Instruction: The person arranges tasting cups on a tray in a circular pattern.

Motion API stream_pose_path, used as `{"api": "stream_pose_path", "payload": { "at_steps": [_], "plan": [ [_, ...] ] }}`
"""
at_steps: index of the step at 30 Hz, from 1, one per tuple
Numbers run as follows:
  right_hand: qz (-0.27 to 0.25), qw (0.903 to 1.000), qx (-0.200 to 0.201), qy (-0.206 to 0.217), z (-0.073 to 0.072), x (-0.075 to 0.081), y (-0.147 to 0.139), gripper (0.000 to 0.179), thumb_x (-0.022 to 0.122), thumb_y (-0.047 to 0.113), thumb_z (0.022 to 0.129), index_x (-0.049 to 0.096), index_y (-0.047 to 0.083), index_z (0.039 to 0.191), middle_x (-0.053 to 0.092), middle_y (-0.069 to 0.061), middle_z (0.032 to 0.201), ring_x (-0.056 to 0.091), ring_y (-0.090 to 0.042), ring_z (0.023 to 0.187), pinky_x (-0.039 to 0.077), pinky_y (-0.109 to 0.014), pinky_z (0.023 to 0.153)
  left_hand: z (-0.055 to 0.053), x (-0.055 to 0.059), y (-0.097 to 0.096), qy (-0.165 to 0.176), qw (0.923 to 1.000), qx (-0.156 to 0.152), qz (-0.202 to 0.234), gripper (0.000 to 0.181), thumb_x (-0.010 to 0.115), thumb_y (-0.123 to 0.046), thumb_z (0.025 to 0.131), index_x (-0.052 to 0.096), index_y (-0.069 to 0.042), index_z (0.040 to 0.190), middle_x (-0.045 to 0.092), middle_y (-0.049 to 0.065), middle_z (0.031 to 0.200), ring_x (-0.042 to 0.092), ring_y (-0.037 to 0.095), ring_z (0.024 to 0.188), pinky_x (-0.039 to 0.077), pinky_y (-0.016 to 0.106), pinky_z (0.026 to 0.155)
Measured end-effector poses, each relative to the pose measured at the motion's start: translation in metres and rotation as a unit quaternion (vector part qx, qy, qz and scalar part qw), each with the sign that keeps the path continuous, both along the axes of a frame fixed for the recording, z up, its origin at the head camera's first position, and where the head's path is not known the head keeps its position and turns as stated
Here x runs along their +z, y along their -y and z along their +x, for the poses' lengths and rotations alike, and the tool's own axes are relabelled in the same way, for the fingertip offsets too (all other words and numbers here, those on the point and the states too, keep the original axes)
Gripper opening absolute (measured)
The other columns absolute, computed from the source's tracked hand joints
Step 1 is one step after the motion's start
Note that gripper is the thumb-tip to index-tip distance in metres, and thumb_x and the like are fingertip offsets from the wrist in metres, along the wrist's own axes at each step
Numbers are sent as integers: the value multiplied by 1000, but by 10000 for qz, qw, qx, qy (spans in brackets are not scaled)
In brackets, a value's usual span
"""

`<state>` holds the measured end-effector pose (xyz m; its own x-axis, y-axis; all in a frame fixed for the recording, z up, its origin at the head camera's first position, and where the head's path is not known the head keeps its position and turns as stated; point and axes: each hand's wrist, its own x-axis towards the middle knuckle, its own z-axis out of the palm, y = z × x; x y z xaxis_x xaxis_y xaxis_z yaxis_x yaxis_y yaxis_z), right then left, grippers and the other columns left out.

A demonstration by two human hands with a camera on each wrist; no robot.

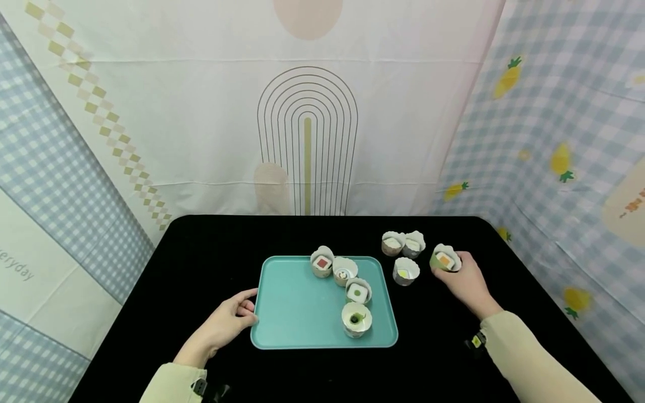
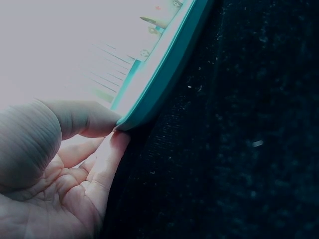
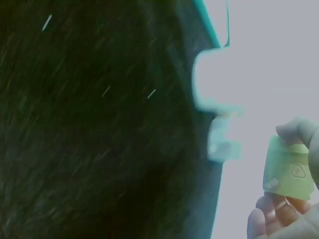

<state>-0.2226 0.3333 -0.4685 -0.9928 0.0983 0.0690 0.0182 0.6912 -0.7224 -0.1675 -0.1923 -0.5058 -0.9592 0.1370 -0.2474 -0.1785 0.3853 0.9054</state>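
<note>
My left hand [image 1: 224, 324] pinches the left rim of a turquoise tray [image 1: 297, 305] between thumb and finger; the left wrist view shows the thumb [image 2: 87, 118] on top of the rim. At the right, my right hand [image 1: 468, 286] grips a green paper baking cup [image 1: 436, 263], which holds a white piece with an orange patch. In the right wrist view this green cup [image 3: 286, 169] is between thumb and fingers. Several similar cups stand along the tray's right half, among them one with a red-topped piece [image 1: 322, 263] and one with a green-topped piece [image 1: 358, 293].
Right of the tray, a cup with a yellow-topped piece [image 1: 405, 272] stands nearest the held cup. Behind it are two touching cups, one brownish [image 1: 392, 244] and one grey [image 1: 414, 244]. A black cloth [image 1: 211, 263] covers the table; printed curtains [image 1: 201, 123] hang behind and beside it.
</note>
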Motion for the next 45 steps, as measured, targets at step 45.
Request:
{"api": "stream_pose_path", "payload": {
  "at_steps": [45],
  "plan": [
    [1952, 9201, 3365, -459, 57, 0, 215, 54, 82, 41, 73, 59, 20, 117, 61, 9, 112, 45, -14, 104, 23, -51, 96, 0, -1, 0, -75, 9998, -6, -157, 63, 66, -3, 86, 44, -11, 144, 53, 8, 101, 53, 21, 87, 45, 38, 77]
  ]
}}
